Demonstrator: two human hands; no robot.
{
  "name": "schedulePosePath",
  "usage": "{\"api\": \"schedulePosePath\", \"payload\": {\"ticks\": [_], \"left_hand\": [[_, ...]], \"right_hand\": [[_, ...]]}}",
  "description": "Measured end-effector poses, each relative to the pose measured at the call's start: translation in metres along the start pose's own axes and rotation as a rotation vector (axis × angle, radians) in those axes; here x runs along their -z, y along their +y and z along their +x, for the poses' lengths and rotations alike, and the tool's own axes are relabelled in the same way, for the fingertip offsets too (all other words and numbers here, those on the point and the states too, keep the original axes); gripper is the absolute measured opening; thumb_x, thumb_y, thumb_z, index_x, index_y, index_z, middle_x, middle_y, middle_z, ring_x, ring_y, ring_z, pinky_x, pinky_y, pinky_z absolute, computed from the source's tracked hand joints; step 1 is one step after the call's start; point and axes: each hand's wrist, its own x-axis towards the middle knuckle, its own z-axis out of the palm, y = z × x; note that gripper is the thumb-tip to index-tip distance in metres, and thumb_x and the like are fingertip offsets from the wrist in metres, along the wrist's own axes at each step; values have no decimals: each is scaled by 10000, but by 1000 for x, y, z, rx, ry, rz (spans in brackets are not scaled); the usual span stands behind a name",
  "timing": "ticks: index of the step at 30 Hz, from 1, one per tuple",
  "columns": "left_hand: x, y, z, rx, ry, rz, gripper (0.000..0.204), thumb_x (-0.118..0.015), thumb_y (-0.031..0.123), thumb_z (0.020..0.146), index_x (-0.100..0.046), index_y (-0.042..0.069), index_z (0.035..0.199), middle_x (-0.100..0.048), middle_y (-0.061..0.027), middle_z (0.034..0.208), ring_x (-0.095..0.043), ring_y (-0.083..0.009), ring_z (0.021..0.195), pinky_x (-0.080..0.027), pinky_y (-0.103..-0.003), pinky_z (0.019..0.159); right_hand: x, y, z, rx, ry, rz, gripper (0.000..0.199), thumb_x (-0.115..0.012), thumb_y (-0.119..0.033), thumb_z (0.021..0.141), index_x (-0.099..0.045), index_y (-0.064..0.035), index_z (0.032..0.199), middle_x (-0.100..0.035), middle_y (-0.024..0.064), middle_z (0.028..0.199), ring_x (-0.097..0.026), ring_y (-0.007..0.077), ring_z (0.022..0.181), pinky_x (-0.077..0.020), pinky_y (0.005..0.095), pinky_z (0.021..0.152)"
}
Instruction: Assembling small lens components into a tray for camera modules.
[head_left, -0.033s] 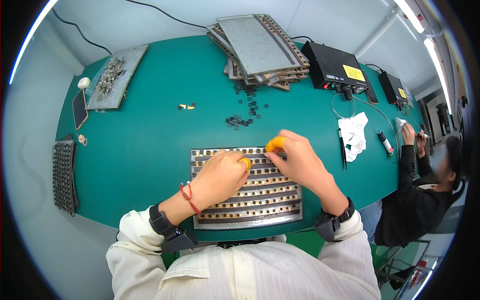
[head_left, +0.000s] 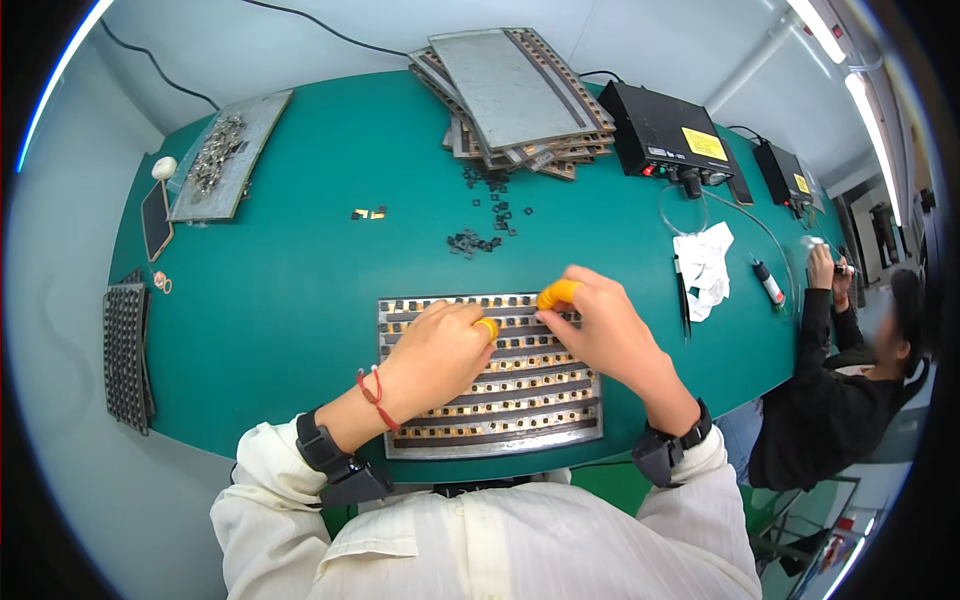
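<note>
Resting on the tray (head_left: 490, 440), the left hand (head_left: 440, 350) is curled, its yellow-capped fingertip pressing a row; whether it pinches a chip I cannot tell. Right of it, the right hand (head_left: 600, 325) pinches closed at the tray's top edge. Seating parts squarely, row by row, seems best. The tray lies on the worktop (head_left: 270, 300), long axis left-right
</note>
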Motion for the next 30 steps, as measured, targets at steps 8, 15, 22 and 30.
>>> {"api": "schedulePosePath", "payload": {"ticks": [8,15,22,30], "left_hand": [[-3,30,-17,-46,-71,255,298,-681,274,878,-678,21,720,-599,-106,686,-586,-282,660,-462,-384,681],[20,26,-5,117,-249,142,401,-666,338,888,-671,-4,679,-613,-152,607,-616,-331,550,-487,-420,520],[42,-7,4,217,-192,-158,299,-713,229,861,-711,-27,1016,-664,-193,810,-664,-293,704,-530,-364,640],[25,-61,40,380,218,-17,331,-802,170,771,-698,-72,970,-676,-149,793,-654,-232,689,-532,-331,648]], "right_hand": [[16,23,-71,-76,29,-80,148,-746,-51,784,-685,24,897,-578,119,863,-592,296,786,-486,382,676],[2,25,-83,-58,133,-57,155,-768,-71,779,-699,27,877,-586,119,810,-590,287,715,-473,371,621],[-8,-3,-92,-196,74,-259,319,-719,-216,855,-645,23,659,-545,136,609,-567,316,530,-460,414,503],[25,-8,-51,-227,-296,-299,347,-702,-212,852,-646,50,631,-587,219,571,-610,381,554,-505,437,557]]}}
